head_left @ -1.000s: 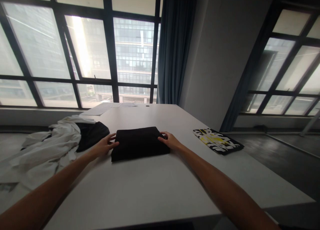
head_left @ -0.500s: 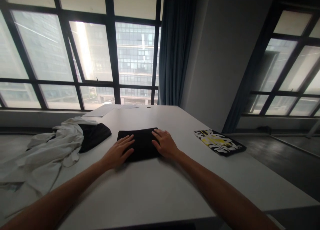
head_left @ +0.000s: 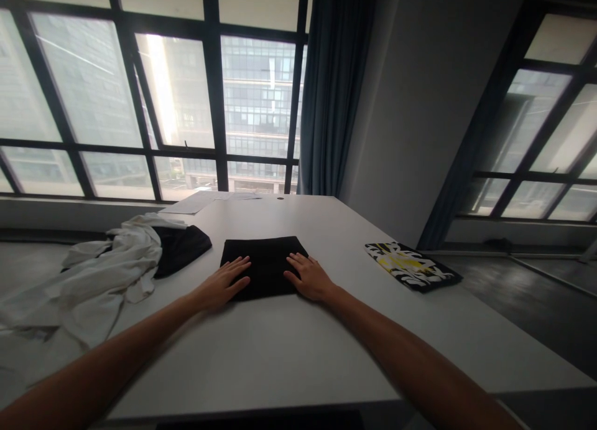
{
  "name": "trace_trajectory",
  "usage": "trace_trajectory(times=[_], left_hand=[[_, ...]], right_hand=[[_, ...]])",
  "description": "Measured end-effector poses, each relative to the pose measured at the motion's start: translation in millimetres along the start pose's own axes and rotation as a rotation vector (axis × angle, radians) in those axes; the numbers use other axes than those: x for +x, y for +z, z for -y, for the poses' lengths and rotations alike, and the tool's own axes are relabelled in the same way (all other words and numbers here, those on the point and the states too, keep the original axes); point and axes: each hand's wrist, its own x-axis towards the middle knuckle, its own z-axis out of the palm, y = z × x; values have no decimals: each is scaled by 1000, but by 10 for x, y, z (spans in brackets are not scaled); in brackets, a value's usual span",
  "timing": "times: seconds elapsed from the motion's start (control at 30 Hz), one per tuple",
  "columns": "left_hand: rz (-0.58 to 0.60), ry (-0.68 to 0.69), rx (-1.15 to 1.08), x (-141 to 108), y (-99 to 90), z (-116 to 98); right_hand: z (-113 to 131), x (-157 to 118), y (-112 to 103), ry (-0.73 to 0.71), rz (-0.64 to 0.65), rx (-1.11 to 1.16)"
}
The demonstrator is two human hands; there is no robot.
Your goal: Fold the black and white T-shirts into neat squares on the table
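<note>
A black folded cloth, probably a garment [head_left: 268, 268], lies flat as a neat rectangle on the white table [head_left: 261, 355]. My left hand [head_left: 224, 285] rests on its left side, palm down with the fingers stretched out. On its right side lies my right hand [head_left: 308, 275], also flat with fingers spread. Neither hand grips the cloth. Parts of its side edges are hidden under my palms.
To the left, a crumpled white cloth [head_left: 125, 249] hangs over the table's edge beside a dark cloth [head_left: 186, 249]. At the right lies a folded black piece with a white and yellow print [head_left: 413, 266]. Papers [head_left: 186, 205] sit at the far end, before the windows.
My right hand has slid slightly toward me along the black cloth, so more of its far right corner shows. My left hand stays almost where it was. The view has shifted slightly.
</note>
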Motion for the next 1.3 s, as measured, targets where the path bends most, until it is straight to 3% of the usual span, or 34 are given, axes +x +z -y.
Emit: trace_trajectory(times=[0.1, 0.27, 0.37, 0.53, 0.67, 0.77, 0.93, 1.0, 1.13, 1.3], left_hand=[[-60, -115, 48, 75, -8, 173], [37, -217, 42, 100, 8, 338], [-9, -245, 82, 40, -18, 397], [29, -284, 168, -69, 9, 536], [19, -292, 145, -84, 56, 525], [-5, -257, 135, -83, 92, 490], [-57, -211, 212, -79, 227, 500], [-79, -191, 218, -73, 256, 489], [-61, -273, 134, -62, 204, 376], [-53, -321, 49, -76, 104, 224]], right_hand=[[-62, 7, 2, 73, -9, 12], [-132, 20, 9, 114, 74, 73], [-191, 14, -11, 130, 21, 89], [-374, -9, -55, 345, -141, 19], [-436, 2, -87, 414, -118, 64], [-408, 25, -117, 436, -133, 268], [-317, 49, -77, 485, -75, 884], [-314, 70, -24, 509, -113, 966], [-471, 173, 10, 523, -266, 828], [-927, 411, -255, 557, -336, 524]])
